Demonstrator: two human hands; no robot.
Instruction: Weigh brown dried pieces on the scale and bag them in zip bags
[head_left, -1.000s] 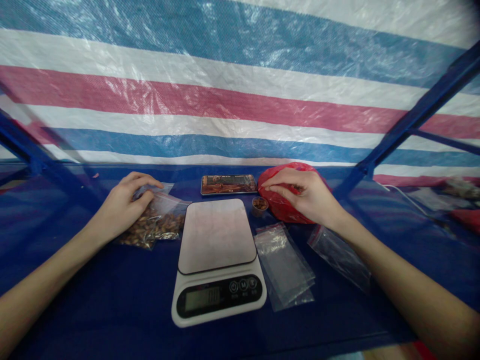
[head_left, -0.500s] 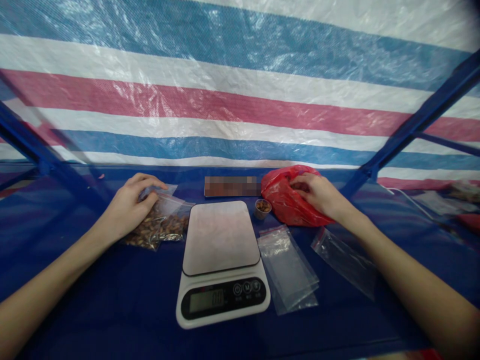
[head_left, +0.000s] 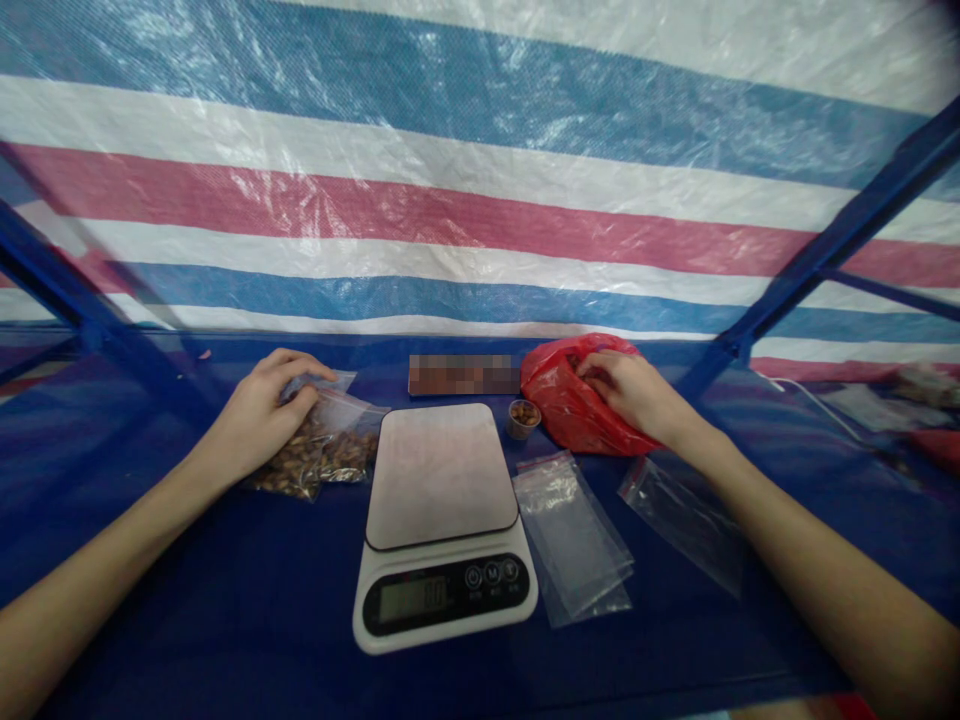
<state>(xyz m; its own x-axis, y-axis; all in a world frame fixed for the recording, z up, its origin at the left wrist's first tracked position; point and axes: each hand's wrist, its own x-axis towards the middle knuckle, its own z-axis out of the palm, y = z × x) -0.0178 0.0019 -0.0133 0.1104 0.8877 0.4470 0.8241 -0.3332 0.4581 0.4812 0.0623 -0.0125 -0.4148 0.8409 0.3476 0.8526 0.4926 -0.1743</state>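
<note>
My left hand is curled over the top of a clear zip bag of brown shelled-looking pieces, perhaps nuts, thumb and fingers around its plastic. A second filled zip bag lies against it, touching the left side of the kitchen scale. At the mouth of a red plastic bag, my right hand has its fingers bent inward and closed on the bag's edge; the fingertips are partly hidden. Between the scale and the red bag stands a small clear cup holding similar brown pieces.
Flat zip bags lie right of the scale, with another single zip bag farther right. Behind the scale is a blurred-out flat item. Blue metal posts flank the blue table, and a striped tarp hangs behind.
Both hands stay nearly where they were; my right hand's fingers have shifted slightly at the red bag's mouth. The view has moved a little.
</note>
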